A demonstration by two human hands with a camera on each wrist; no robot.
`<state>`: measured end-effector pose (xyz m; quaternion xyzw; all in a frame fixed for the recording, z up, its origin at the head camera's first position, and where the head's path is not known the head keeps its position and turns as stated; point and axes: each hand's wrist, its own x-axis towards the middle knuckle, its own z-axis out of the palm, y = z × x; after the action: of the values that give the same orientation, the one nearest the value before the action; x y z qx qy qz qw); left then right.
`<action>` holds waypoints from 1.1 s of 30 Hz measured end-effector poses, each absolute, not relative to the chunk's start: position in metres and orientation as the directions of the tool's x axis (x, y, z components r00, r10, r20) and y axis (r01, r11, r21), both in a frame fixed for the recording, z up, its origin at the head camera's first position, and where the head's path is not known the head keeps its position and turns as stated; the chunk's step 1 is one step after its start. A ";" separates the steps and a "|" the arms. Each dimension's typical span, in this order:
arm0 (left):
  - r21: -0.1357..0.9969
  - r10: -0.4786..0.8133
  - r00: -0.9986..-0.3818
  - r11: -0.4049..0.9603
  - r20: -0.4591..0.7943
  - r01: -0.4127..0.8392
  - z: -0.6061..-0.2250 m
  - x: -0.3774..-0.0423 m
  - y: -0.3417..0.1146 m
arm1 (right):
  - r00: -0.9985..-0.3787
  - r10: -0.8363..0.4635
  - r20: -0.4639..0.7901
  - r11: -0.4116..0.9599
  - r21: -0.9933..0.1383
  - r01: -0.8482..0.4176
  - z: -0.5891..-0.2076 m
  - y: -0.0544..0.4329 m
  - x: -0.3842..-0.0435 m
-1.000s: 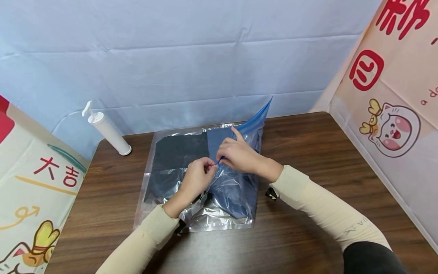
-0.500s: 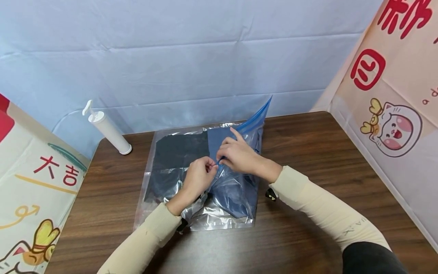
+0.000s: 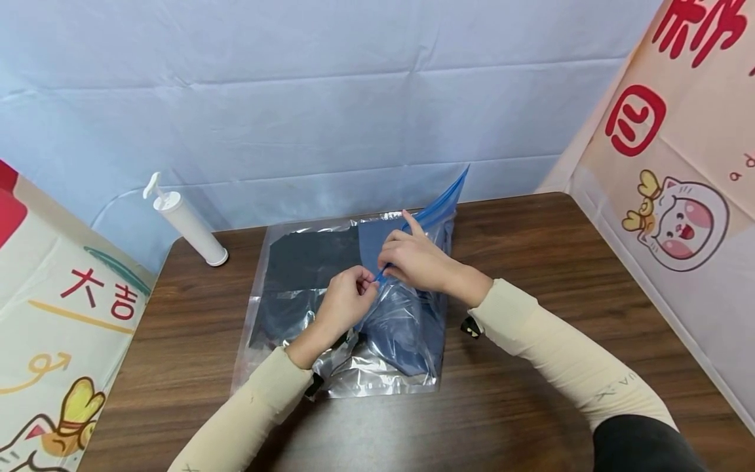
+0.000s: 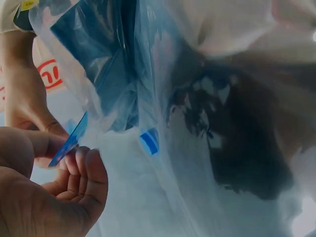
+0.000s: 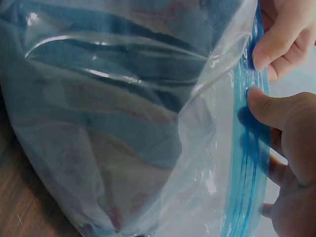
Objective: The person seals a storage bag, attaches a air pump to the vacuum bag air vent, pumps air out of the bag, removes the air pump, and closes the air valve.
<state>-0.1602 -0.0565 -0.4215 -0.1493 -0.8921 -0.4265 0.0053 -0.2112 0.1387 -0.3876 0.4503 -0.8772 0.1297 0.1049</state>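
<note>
A clear zip storage bag (image 3: 392, 387) lies on the table with dark cloth (image 3: 309, 259) and blue-grey cloth (image 3: 427, 347) inside. Its blue zip strip (image 3: 439, 208) is lifted, the far corner pointing up at the back right. My left hand (image 3: 345, 301) pinches the near end of the strip between thumb and fingers. Just beyond it, my right hand (image 3: 415, 262) pinches the same strip, index finger stretched along it. Up close in the right wrist view, the right thumb (image 5: 266, 106) presses on the ridged zip (image 5: 242, 197), with the left thumb (image 5: 269, 52) just above.
A white hand pump (image 3: 191, 226) with a T-shaped handle stands at the table's back left. Brown wood of the table (image 3: 531, 262) runs to the right of the bag. A pale cloth backdrop (image 3: 318, 131) hangs behind, with printed sheets (image 3: 666, 196) at both sides.
My right hand has slid slightly up and to the right along the blue zip strip. The left hand has barely moved and still pinches the strip's end.
</note>
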 end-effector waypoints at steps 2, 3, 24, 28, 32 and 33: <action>0.759 0.248 -0.956 0.589 0.156 0.277 -0.423 -0.160 -0.055 | -0.566 -0.760 0.320 0.558 -0.126 -0.820 -0.390 0.138 -0.211; 0.756 0.241 -0.956 0.591 0.170 0.283 -0.424 -0.160 -0.055 | -0.562 -0.760 0.328 0.556 -0.120 -0.822 -0.391 0.138 -0.211; 0.751 0.240 -0.962 0.609 0.132 0.255 -0.419 -0.162 -0.052 | -0.580 -0.765 0.280 0.576 -0.108 -0.810 -0.378 0.148 -0.218; 0.766 0.232 -0.962 0.590 0.142 0.255 -0.416 -0.166 -0.048 | -0.569 -0.766 0.299 0.572 -0.087 -0.816 -0.379 0.147 -0.217; 0.760 0.217 -0.964 0.597 0.156 0.257 -0.414 -0.168 -0.045 | -0.569 -0.761 0.313 0.577 -0.078 -0.813 -0.382 0.145 -0.217; 0.756 0.214 -0.964 0.602 0.155 0.256 -0.414 -0.169 -0.045 | -0.570 -0.759 0.315 0.578 -0.078 -0.813 -0.383 0.145 -0.217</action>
<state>-0.1685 -0.0450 -0.4139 -0.1313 -0.8948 -0.4261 0.0241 -0.2171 0.1451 -0.3833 0.4468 -0.8794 0.1075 0.1246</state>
